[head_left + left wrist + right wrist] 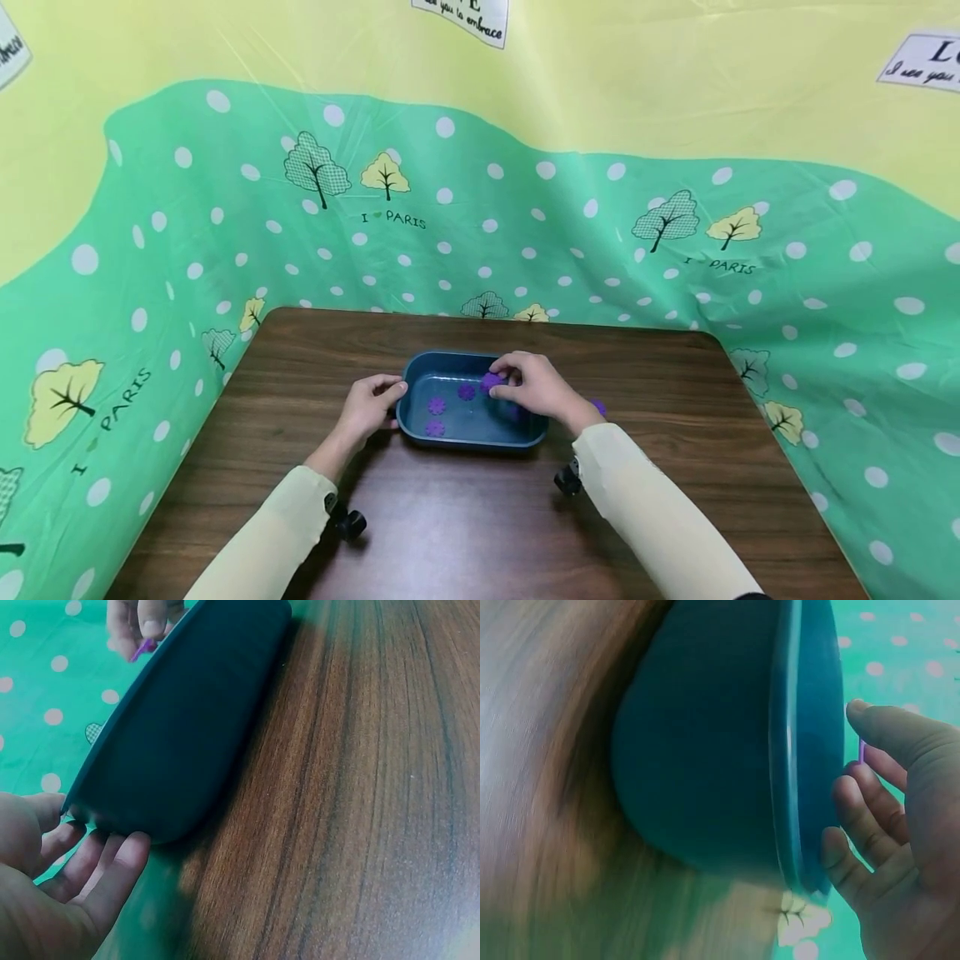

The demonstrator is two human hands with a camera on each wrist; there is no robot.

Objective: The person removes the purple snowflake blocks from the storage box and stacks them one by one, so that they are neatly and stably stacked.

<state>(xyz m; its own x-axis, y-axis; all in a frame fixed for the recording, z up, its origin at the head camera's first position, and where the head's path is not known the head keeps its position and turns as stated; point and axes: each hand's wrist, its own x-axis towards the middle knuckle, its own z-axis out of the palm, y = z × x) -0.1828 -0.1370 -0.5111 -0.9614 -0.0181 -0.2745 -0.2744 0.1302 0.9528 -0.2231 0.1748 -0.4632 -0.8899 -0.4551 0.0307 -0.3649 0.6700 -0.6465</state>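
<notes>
A dark blue rectangular plastic tray (468, 437) with rounded corners sits on the table. My left hand (367, 406) grips its left end, thumb at the rim and fingers against the outer wall (172, 735). Over the tray's right half, my right hand (542, 386) pinches a purple flower-shaped plastic piece (491, 381) between thumb and fingers. In the right wrist view only a thin edge of that piece (861, 751) shows. Several similar purple pieces (437, 406) lie spread inside the tray, one partly hidden under the right hand.
Another purple piece (598, 407) shows on the table just beyond the right wrist. The brown wooden table (450, 525) extends all round the tray. A green and yellow printed cloth (517, 225) hangs behind and beside it. Small black cameras (349, 523) are strapped at both wrists.
</notes>
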